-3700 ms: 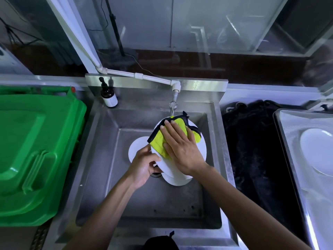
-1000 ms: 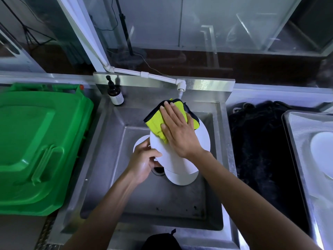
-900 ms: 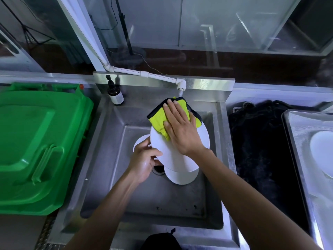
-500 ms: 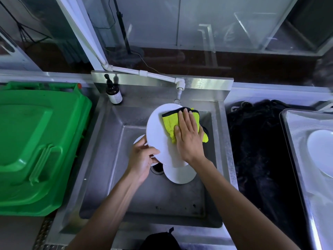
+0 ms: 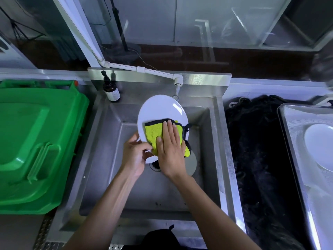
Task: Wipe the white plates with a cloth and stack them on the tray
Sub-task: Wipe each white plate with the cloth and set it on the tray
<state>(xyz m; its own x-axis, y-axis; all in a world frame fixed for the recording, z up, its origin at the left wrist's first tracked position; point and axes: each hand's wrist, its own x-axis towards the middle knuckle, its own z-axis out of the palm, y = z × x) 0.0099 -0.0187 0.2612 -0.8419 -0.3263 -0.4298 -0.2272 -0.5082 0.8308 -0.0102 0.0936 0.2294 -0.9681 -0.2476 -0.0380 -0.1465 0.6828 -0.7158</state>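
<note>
Green plastic fills the left side, a big bin lid [image 5: 36, 141]; next in size comes the steel sink [image 5: 100, 159], then the tray [image 5: 295, 134] at the right edge, already carrying one white plate [image 5: 319, 147]. Over the basin a second white plate, the held plate [image 5: 158, 110], stands tilted. The left hand [image 5: 135, 156] grips its lower left rim with curled fingers, while the right hand [image 5: 171, 150] lies flat with straight fingers, pressing the yellow cloth [image 5: 153, 132] onto the plate's lower face. More plates [image 5: 192, 163] rest on the sink floor directly beneath the hands.

My worry is the one-sided hold: a hard sweep of the cloth toward the far rim could lever the plate out of the left hand's grip, dropping it onto the plates below.
</note>
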